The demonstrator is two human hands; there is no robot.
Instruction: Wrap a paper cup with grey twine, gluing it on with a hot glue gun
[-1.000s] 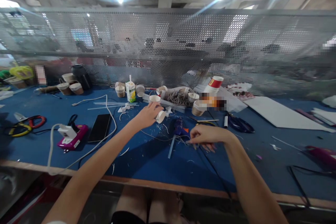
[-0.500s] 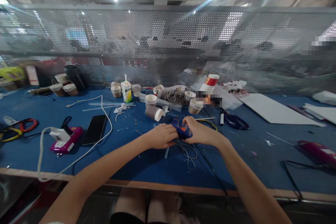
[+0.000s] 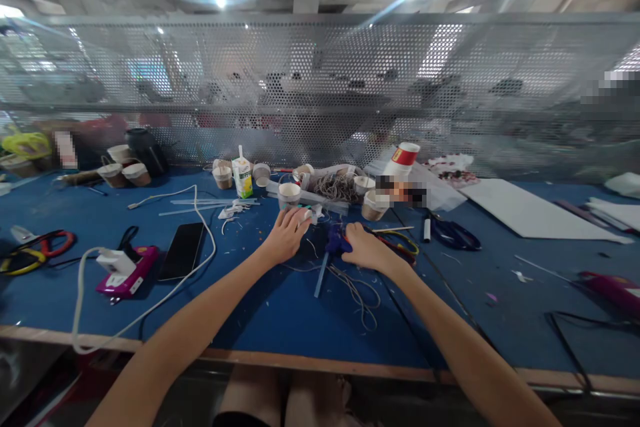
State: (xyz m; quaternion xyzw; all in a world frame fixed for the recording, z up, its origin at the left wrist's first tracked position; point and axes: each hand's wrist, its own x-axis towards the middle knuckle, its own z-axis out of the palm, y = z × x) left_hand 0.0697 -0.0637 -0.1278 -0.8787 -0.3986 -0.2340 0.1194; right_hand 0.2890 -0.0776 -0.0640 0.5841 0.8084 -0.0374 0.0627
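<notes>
My left hand (image 3: pixel 289 235) is closed over the spool of brownish cord that lies on its side; my fingers hide most of it. Behind that spool stands a pale paper cup (image 3: pixel 289 195). To the right, my right hand (image 3: pixel 366 247) grips a dark blue glue gun (image 3: pixel 336 239), set low at the tabletop. A clear glue stick (image 3: pixel 321 275) sticks out of it toward me. Loose loops of grey cord (image 3: pixel 363 297) lie just in front. Yellow-handled scissors (image 3: pixel 407 247) lie beyond my right wrist.
A drink carton (image 3: pixel 243 177), cord-wound cups (image 3: pixel 376 205) and a tangle of cord (image 3: pixel 335 188) line the back, before a perforated metal screen (image 3: pixel 300 87). At left are a phone (image 3: pixel 183 251) and a magenta glue gun (image 3: pixel 135 273). White sheets (image 3: pixel 530 210) lie right.
My left hand has left the blue glue gun and moved left and away from me onto the cord spool. My right hand keeps the glue gun, now lower, with its glue stick showing.
</notes>
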